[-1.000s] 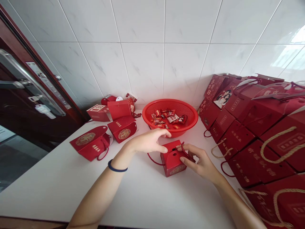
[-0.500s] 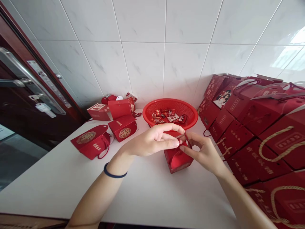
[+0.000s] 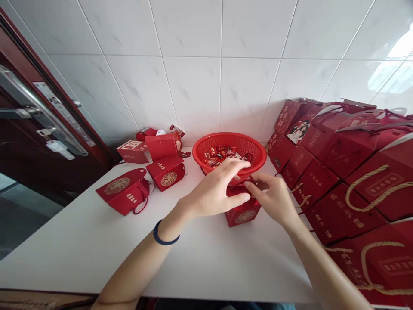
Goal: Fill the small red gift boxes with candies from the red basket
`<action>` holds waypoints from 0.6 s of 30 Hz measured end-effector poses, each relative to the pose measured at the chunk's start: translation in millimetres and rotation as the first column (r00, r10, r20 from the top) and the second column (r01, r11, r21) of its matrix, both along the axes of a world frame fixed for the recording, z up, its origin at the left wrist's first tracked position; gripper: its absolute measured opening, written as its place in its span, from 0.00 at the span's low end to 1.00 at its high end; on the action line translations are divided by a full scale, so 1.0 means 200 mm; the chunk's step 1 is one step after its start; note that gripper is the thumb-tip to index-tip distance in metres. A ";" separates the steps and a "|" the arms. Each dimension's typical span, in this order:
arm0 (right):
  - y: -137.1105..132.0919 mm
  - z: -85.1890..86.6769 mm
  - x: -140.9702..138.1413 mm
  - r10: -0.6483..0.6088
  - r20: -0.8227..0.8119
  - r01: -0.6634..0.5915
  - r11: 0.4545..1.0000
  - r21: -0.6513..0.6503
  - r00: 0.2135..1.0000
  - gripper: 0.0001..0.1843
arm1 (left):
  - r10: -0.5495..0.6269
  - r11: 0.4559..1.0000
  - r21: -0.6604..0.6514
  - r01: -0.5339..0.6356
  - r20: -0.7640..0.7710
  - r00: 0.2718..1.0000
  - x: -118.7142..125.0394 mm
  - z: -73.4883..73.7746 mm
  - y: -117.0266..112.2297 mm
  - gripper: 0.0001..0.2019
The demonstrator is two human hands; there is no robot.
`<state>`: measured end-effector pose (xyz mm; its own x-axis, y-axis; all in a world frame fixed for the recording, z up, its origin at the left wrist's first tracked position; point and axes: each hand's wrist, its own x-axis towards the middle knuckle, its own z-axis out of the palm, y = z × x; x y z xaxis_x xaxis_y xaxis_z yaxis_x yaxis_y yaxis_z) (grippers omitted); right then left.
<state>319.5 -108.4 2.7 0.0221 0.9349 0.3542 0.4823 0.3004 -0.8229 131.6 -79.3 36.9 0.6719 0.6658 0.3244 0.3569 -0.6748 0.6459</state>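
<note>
A small red gift box with a gold emblem stands upright on the white table, just in front of a red plastic basket. Over the box's top left side, my left hand is open, thumb and fingers spread apart. My right hand is closed in a pinch at the top of the box. Whether it grips the cord handle or a flap is hard to see, as the fingers cover that spot. Wrapped candies lie inside the basket, partly hidden behind my left hand.
At left on the table are several red gift boxes, one with a cord handle and one with its lid raised. Stacked red boxes with rope handles line the right side. A tiled wall rises behind; a door stands left.
My left thumb and fingers have spread apart over the box. The box's top has come down, so its emblem front now shows. My right hand stays pinched at the top.
</note>
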 end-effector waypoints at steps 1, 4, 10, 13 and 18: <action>0.00 -0.01 0.00 -0.001 -0.021 0.000 1.000 -0.008 1.000 0.13 | 0.031 0.999 0.016 -0.030 -0.059 0.998 0.01 -0.01 0.01 0.37; 0.01 -0.03 0.01 0.030 -0.089 -0.035 0.998 -0.048 0.996 0.13 | -0.009 0.999 -0.038 -0.001 -0.246 0.969 0.03 -0.06 0.04 0.51; -0.01 -0.06 0.03 0.017 -0.131 -0.018 1.000 -0.011 0.991 0.13 | -0.120 0.989 -0.125 0.085 -0.308 0.944 0.07 -0.12 0.09 0.45; -0.02 -0.08 0.03 -0.007 -0.151 0.014 0.999 0.042 0.989 0.12 | -0.120 0.988 -0.132 0.083 -0.306 0.945 0.08 -0.13 0.09 0.35; -0.03 -0.17 -0.02 -0.004 -0.254 0.019 0.998 0.057 0.967 0.15 | -0.090 0.995 -0.079 0.065 -0.376 0.922 0.09 -0.14 0.10 0.24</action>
<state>316.3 -114.0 -32.0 0.1288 0.9120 0.3894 0.2638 0.3471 -0.9000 150.0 -59.6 8.1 0.7867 0.6173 -0.0056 0.5312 -0.6723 0.5156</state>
